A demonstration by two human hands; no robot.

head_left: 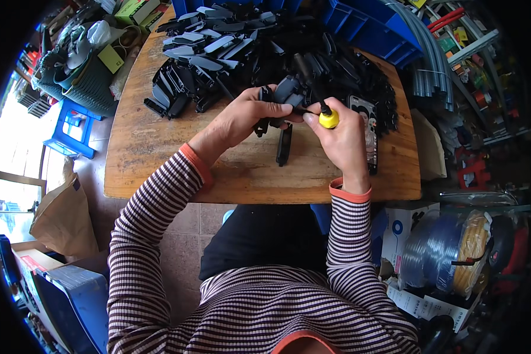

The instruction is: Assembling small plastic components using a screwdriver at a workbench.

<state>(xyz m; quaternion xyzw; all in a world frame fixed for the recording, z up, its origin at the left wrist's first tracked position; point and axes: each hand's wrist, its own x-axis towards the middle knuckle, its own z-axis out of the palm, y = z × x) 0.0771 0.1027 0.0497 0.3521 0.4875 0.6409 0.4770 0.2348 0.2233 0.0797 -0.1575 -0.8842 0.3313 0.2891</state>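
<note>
My left hand (245, 115) is closed around a black plastic part (264, 94), with the thumb stretched across it. A grey-black flat piece (287, 89) shows just beyond the thumb. My right hand (343, 138) grips a tool with a rounded yellow end (329, 120) and a black section above it; its exact kind is unclear. A thin dark tip reaches from my right fingers toward the part in my left hand. Below the hands, a slim black part (284, 146) lies on the wooden table (230, 180). Fingers partly hide where the tool and part meet.
A large heap of black and grey plastic parts (212, 44) covers the table's far side. Right of my right hand lies a smartphone (363, 127). Blue crates (371, 32) stand behind. A blue stool (74, 127) is at left; grey pipes (433, 71) and wrapped coils (439, 251) are at right.
</note>
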